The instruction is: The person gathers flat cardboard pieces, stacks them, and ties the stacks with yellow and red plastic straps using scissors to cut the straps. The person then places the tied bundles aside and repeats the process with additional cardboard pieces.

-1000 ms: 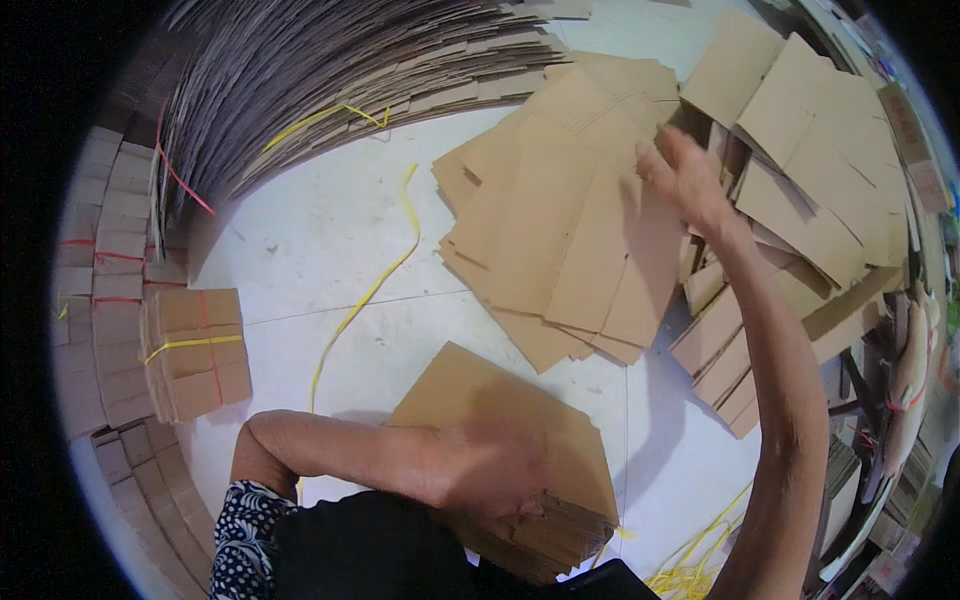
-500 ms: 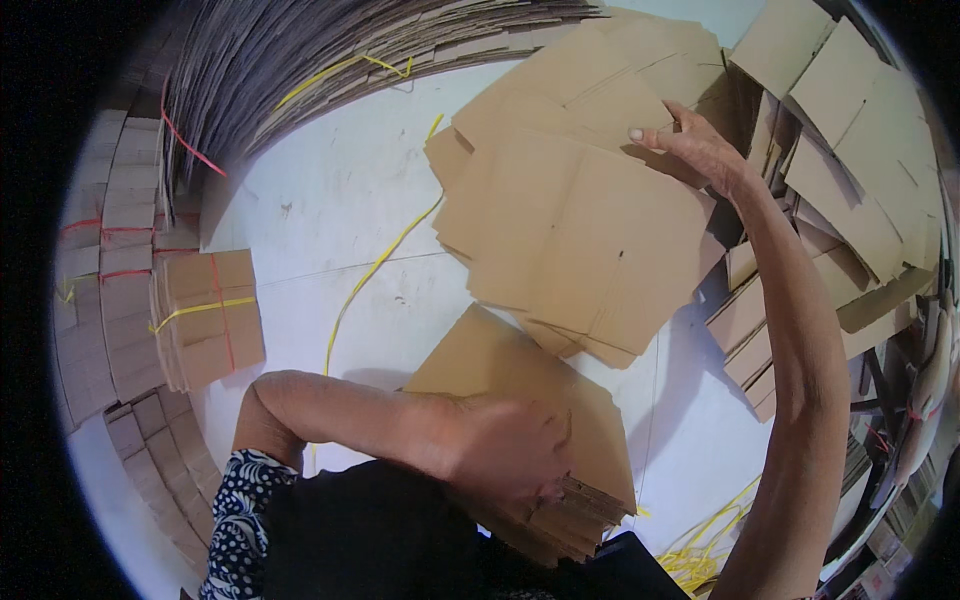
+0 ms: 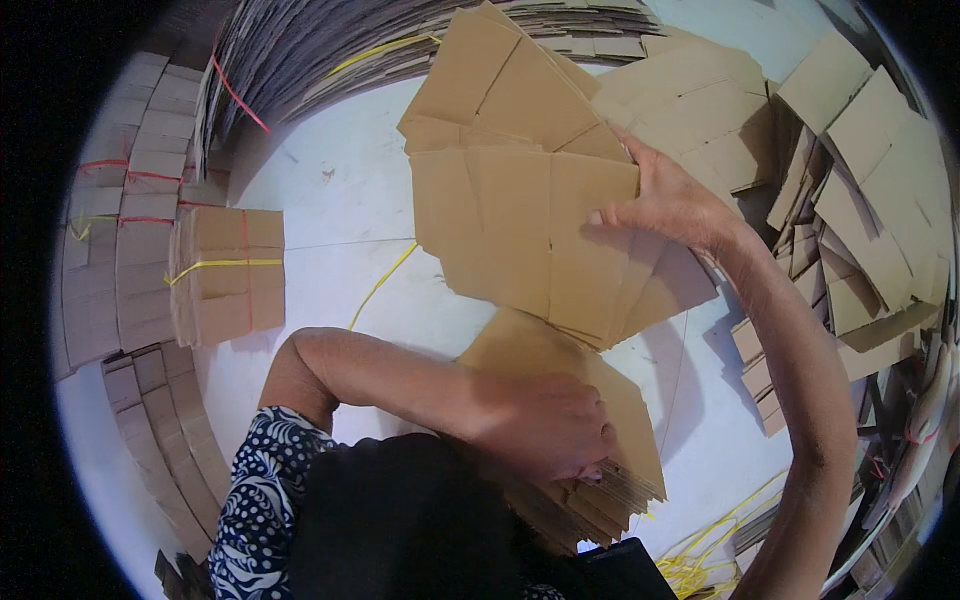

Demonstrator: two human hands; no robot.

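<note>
My right hand [image 3: 680, 200] grips the right edge of several flat cardboard sheets [image 3: 490, 215], its thumb on top and its fingers tucked partly behind them. The sheets are fanned out and lifted over the floor. Close to my body, my left hand [image 3: 550, 425] is closed on the near edge of a second stack of flat cardboard [image 3: 625, 420]. Several layered edges of that stack show beside its fingertips. My forearm and dark clothing hide the rest of the stack. The far corner of this stack lies beneath the fanned sheets.
A cardboard bundle [image 3: 240, 270] tied with yellow and red strapping stands at the left, beside tall stacks [image 3: 145, 280]. Long grey-edged stacks [image 3: 330, 50] line the back. Loose cardboard [image 3: 880, 180] heaps at the right. Yellow straps [image 3: 695, 570] lie tangled at the lower right.
My right hand has closed on a batch of sheets and drawn it up and left, away from the pile behind. My left hand stays on the near stack. The whole view has shifted slightly.
</note>
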